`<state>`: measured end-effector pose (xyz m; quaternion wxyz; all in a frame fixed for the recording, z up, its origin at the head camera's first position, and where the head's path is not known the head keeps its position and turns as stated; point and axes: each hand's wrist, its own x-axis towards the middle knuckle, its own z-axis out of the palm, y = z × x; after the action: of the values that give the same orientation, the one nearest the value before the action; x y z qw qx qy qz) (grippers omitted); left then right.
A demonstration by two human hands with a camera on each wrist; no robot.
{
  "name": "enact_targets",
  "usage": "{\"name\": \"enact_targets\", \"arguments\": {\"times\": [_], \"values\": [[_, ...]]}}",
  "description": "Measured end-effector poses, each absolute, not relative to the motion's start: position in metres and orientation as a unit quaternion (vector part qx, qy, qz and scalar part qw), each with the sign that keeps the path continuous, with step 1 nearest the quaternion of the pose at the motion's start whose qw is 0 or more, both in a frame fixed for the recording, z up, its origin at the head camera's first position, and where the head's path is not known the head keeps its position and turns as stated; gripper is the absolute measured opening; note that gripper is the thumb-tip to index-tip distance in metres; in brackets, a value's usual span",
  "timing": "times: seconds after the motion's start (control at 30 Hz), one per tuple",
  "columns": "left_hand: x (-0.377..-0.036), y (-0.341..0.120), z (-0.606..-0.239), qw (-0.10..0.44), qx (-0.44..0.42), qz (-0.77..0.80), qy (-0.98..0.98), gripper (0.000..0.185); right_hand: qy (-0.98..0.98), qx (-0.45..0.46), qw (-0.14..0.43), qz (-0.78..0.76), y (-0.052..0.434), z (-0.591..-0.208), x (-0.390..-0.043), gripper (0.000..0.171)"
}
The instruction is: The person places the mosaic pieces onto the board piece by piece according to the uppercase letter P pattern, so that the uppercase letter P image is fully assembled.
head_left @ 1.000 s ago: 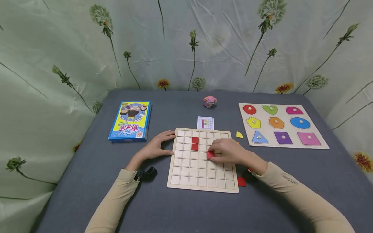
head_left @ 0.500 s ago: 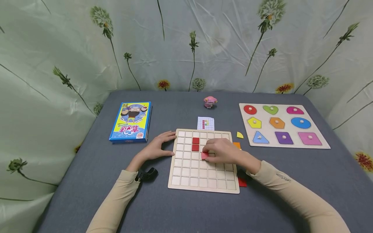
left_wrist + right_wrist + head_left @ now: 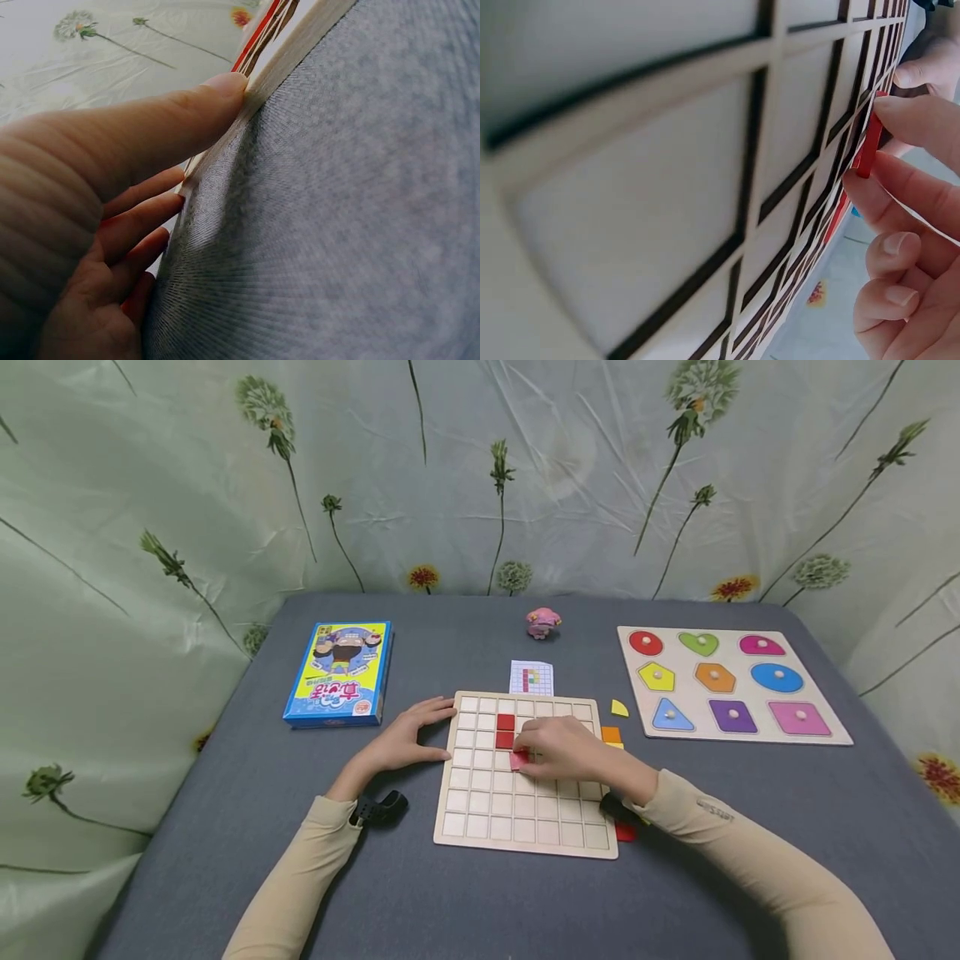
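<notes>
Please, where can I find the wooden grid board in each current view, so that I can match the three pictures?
Head: the wooden grid board lies below centre, slightly to the right.
Left wrist: only its edge shows clearly, slanting down from the top.
Right wrist: its cells fill the left and centre.
Shared landmark: the left hand, at its edge.

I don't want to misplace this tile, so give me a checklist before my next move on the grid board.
1. Grip on the held red tile: ok, the right hand pinches it.
2. Grid board steadied: ok, the left hand touches its left edge.
3. Placed red tiles in line: ok, two in one column.
4. Pattern card readable: ok, its coloured squares show beyond the far edge.
5. Held tile seated in a cell: cannot tell, fingers partly cover it.
6. Loose pieces all visible: cannot tell, the right sleeve may hide some.
</notes>
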<state>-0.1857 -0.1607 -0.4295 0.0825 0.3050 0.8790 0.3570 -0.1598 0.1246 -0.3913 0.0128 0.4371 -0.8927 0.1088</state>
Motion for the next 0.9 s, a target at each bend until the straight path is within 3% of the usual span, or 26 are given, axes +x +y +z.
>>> {"name": "enact_targets", "arguments": {"times": [0.9], "values": [[-0.186, -0.16, -0.429, 0.088, 0.304, 0.358, 0.878, 0.068, -0.884, 0.454, 0.03, 0.104, 0.111, -0.392, -0.162, 0.022]]}}
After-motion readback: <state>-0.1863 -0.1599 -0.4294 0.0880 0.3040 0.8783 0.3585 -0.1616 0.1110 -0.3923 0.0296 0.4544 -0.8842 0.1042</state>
